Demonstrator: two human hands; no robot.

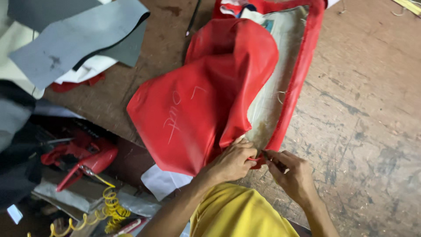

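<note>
A red vinyl cover (206, 96) with a pale foam-backed inner side (280, 74) lies on a worn wooden workbench (364, 114). Chalk marks show on its red face. My left hand (230, 161) pinches the cover's near corner at the red edge trim. My right hand (291, 173) is closed on a small thin tool, its tip touching the same corner seam; the tool is mostly hidden by my fingers. My yellow sleeve (237, 215) fills the bottom of the view.
Grey and white sheets of material (74, 39) are stacked at the bench's far left. Below the bench edge lie a red pneumatic tool (85, 160), a coiled yellow air hose (112, 208) and white scraps (162, 182).
</note>
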